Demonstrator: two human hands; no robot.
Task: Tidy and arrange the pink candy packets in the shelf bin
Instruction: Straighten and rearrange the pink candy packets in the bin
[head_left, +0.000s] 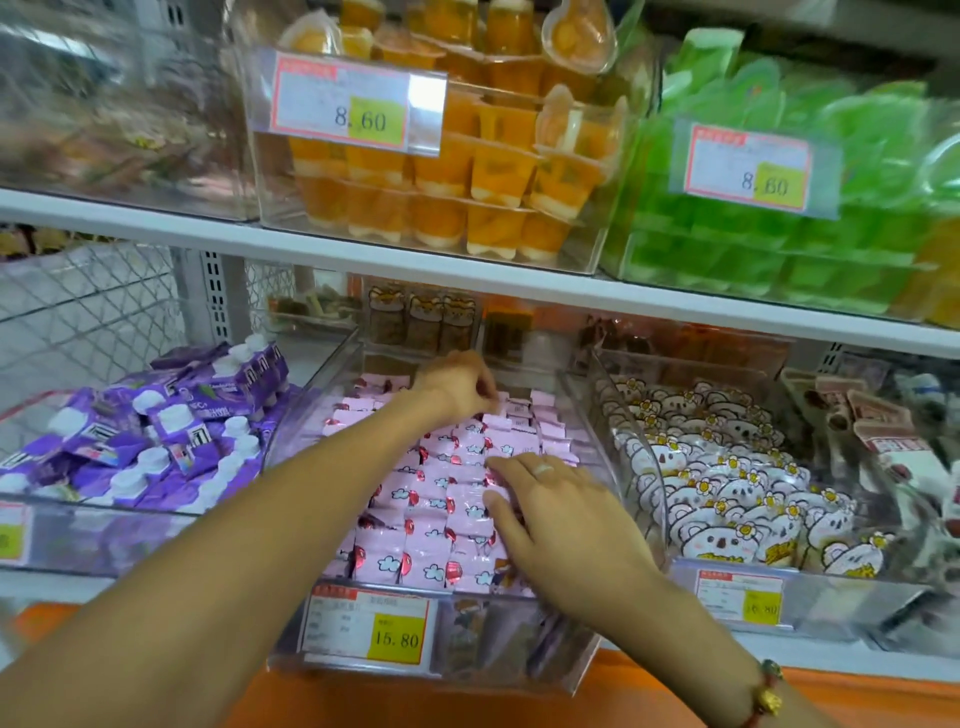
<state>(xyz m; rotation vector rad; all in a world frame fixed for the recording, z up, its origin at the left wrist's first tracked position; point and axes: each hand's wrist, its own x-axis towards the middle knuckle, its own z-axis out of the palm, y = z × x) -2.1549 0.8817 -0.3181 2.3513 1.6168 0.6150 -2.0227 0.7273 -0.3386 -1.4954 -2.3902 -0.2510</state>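
Observation:
Several pink candy packets with cloud and balloon prints fill a clear plastic shelf bin in the middle of the lower shelf. My left hand reaches to the back of the bin, its fingers curled down onto the packets there; what they hold is hidden. My right hand, with a ring on one finger, lies with spread straight fingers on the packets at the right side of the bin, pressing them. A price tag reading 15.80 sits on the bin's front.
A bin of purple pouches stands to the left. To the right is a bin of white bear packets. The white shelf board above carries orange jelly cups and green jelly cups.

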